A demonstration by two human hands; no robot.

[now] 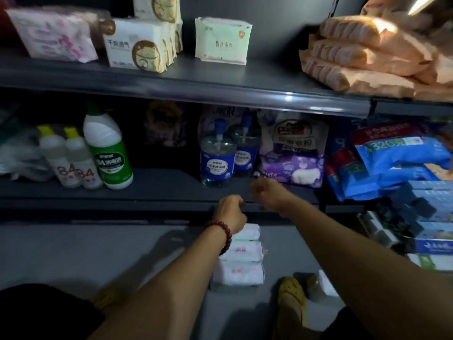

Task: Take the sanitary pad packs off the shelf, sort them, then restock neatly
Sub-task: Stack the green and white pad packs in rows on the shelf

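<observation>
Nearest us, a stack of white pad packs (241,260) sits on the grey floor, soft and pillowy in crinkled plastic (three packs, as far as we can tell). Our left hand (230,212), a red bead bracelet (221,235) on its wrist, hovers just above the stack at its 12 o'clock, fingers curled into a loose fist, holding nothing we can see. Our right hand (267,192) lies beside it at 2 o'clock, fingers also curled in, at the lower shelf's front edge (122,200). Farther up, at 12 o'clock, the upper shelf (196,82) carries a flat pale green pad pack (221,41), boxy white cat-print packs (137,49) and a pink pack (52,34).
</observation>
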